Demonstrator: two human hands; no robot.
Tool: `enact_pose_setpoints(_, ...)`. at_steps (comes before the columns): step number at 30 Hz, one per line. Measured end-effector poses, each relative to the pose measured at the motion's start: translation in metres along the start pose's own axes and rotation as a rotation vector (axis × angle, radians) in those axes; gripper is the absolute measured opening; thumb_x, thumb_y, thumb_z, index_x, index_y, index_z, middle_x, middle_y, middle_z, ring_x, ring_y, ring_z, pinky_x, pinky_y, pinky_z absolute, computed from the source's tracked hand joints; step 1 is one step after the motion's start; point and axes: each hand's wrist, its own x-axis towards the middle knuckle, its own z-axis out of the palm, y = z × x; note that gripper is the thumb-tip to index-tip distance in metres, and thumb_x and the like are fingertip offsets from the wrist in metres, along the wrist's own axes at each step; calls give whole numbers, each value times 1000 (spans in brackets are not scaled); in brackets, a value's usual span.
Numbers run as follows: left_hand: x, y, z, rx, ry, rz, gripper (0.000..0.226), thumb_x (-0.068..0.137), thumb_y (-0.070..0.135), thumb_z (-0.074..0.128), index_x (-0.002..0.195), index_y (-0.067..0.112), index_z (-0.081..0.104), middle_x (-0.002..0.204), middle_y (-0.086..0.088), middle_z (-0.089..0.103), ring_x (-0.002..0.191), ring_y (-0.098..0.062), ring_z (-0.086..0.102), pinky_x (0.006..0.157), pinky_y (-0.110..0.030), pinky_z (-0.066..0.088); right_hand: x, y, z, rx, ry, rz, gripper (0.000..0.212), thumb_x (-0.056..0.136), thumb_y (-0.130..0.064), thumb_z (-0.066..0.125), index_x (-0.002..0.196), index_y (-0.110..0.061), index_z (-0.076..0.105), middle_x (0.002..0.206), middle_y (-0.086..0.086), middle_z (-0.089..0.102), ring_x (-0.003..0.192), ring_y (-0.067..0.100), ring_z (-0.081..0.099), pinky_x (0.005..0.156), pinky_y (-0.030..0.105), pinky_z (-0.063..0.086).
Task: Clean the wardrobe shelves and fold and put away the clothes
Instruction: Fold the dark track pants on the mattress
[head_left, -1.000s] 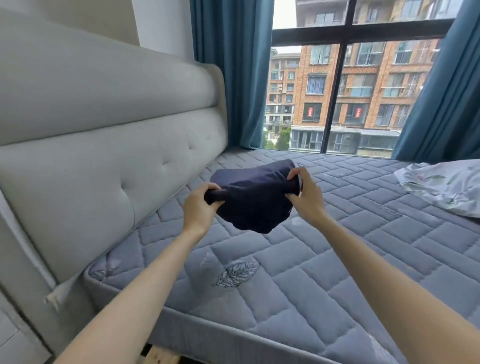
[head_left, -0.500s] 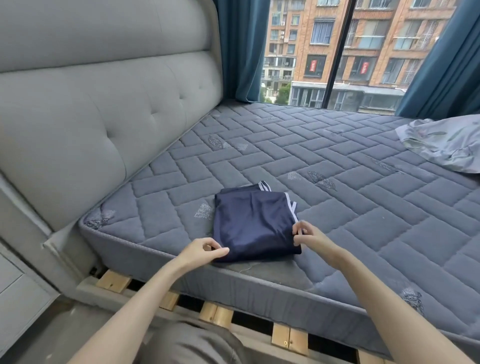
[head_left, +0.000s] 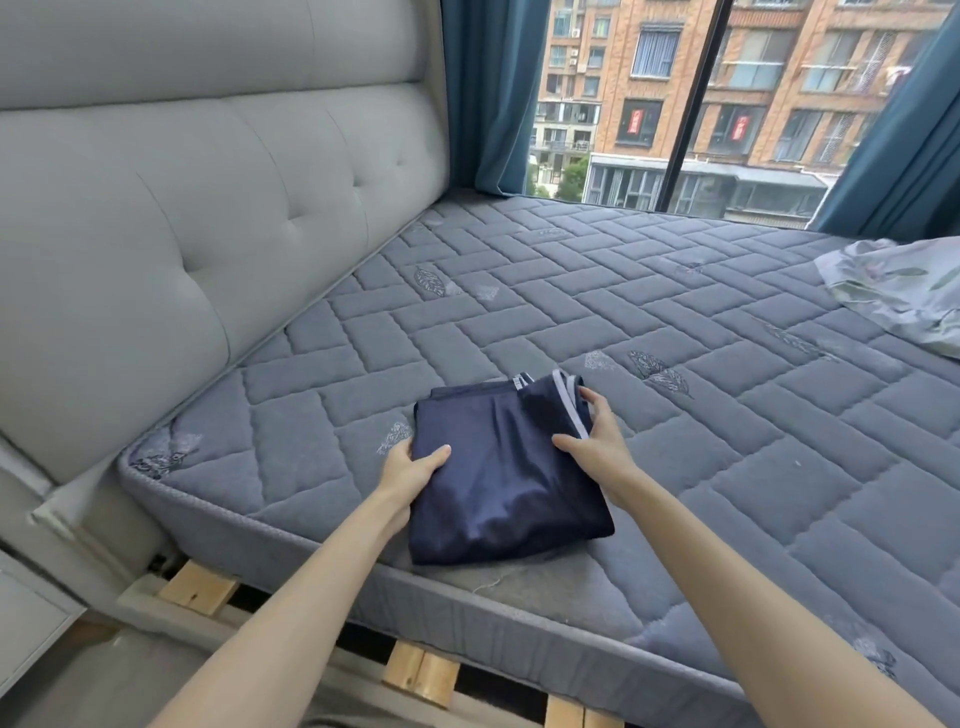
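Navy garment (head_left: 498, 467) lies folded into a neat rectangle at 6 o'clock on the mattress (head_left: 675, 322), its near edge close to the front border. At its 9 o'clock side the left hand (head_left: 410, 465) pinches the edge, thumb on top and fingers tucked out of sight beneath. At its 3 o'clock side the right hand (head_left: 597, 441) is spread wide, fingers fairly straight along the white-trimmed edge and thumb laid across the top. The fabric looks smooth and glossy, so I judge that a lift by the 2 sides alone could let the middle sag and the layers slip apart, undoing the fold; a nudge toward 6 o'clock might also slide it off the bed. Counted: 1 folded garment, 2 hands, 1 mattress, 1 padded headboard (head_left: 182, 234) at 9 o'clock, 1 crumpled leaf-print cloth (head_left: 904, 296) at 3 o'clock, well apart from the hands, not yet folded
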Motion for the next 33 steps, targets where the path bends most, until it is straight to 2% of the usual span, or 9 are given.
enact_pose_setpoints(6, 27, 18, 0, -138, 90, 231, 38, 92, 13, 63, 129, 7, 56, 120, -2, 66, 107, -17, 64, 87, -27, 52, 39, -22, -5, 88, 13, -219, 58, 89, 1, 60, 135, -28, 40, 122, -9, 59, 107, 4, 60, 99, 24, 43)
enact_pose_setpoints(9, 43, 22, -1, -162, 57, 173, 41, 96, 14, 57, 136, 9, 49, 132, -4, 59, 113, -18, 60, 95, -32, 49, 61, -15, 3, 81, -1, -126, 66, 91, -13, 63, 143, -32, 28, 130, -11, 53, 118, 14, 56, 107, 35, 40)
enact_pose_setpoints(12, 48, 11, -4, -89, 7, 55, 49, 96, 11, 56, 142, 6, 39, 138, -4, 50, 109, -15, 56, 91, -29, 46, 65, 0, 8, 23, -52, 69, 85, 88, -26, 68, 150, -33, 10, 137, -3, 43, 125, 17, 49, 111, 42, 37)
enact_pose_setpoints(15, 45, -11, -13, 6, 4, -2, 37, 93, 12, 61, 129, 5, 53, 127, -14, 62, 94, -16, 64, 78, -26, 53, 57, 11, 4, -32, 12, 160, 84, 88, -27, 68, 151, -24, 12, 134, 6, 51, 120, 23, 54, 107, 40, 40)
enact_pose_setpoints(19, 24, -24, -15, 106, 62, -6, 34, 92, 19, 64, 119, 1, 59, 113, -11, 68, 88, -14, 65, 70, -21, 51, 27, 11, -4, -128, 72, 199, 78, 88, -39, 66, 149, -15, 23, 133, 11, 52, 122, 27, 52, 99, 34, 40)
enact_pose_setpoints(22, 1, -29, -10, 245, 81, 8, 31, 91, 28, 64, 111, 4, 62, 104, -4, 67, 91, -15, 62, 71, -22, 45, -2, 16, -2, -132, 82, 173, 73, 86, -41, 69, 142, -10, 35, 130, 6, 52, 123, 23, 51, 95, 31, 41)
enact_pose_setpoints(26, -23, -34, -7, 335, 108, 40, 20, 95, 29, 57, 102, 11, 63, 103, -4, 66, 100, -21, 61, 80, -26, 43, -26, 17, 2, -191, 78, 57, 46, 89, -29, 67, 128, -10, 50, 118, 4, 64, 108, 20, 58, 82, 27, 39)
enact_pose_setpoints(29, -37, -32, -7, 388, 120, 81, 14, 99, 29, 50, 89, 19, 55, 104, -3, 62, 103, -25, 57, 89, -33, 44, -33, 12, 1, -278, 94, -29, 33, 94, -27, 61, 120, -12, 48, 107, 9, 68, 101, 28, 61, 77, 33, 43)
enact_pose_setpoints(33, -54, -41, -7, 542, 149, 97, 25, 98, 33, 48, 96, 8, 52, 109, -12, 62, 104, -32, 57, 92, -42, 46, -43, 28, 1, -409, 125, 48, 30, 98, -25, 52, 122, -8, 42, 112, 19, 65, 104, 38, 60, 79, 39, 42)
